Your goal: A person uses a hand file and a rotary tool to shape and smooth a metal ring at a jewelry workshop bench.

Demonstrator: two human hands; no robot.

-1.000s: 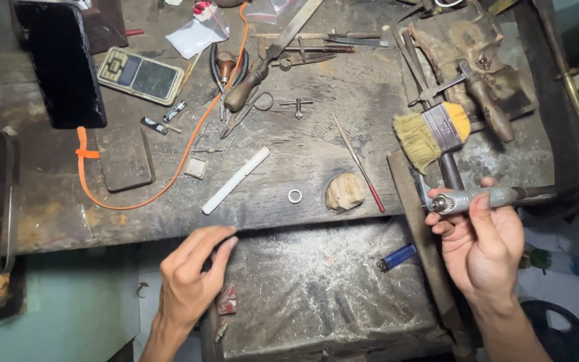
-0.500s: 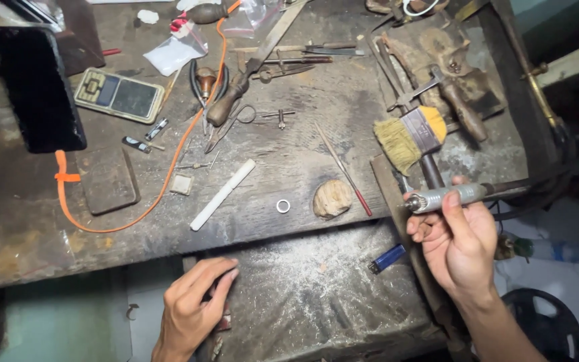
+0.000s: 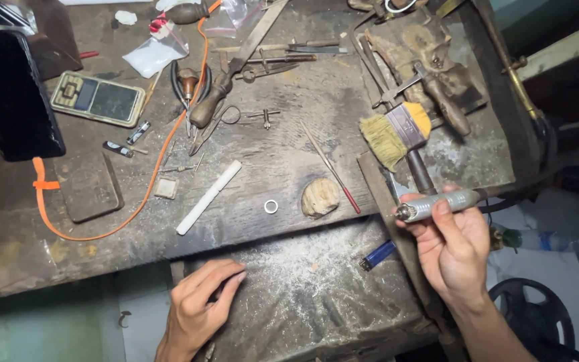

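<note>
1. Since 1 s ago: left hand slid lower-left on the dusty pull-out tray; now flat, fingers loose, gripping nothing.
2. Worktop: brush, white stick.
3. Right hand closed on rotary handpiece, off worktop's right edge.
4. Small ring lies near tray. Judgement: brace wrist, keep tip steady.

Light falls from above onto the middle of the workbench, bright and even there, while the upper right corner and left edge sink into deep shadow. The dusty lower shelf shines pale. The picture is sharp at the centre, with slight bending at the edges.
</note>
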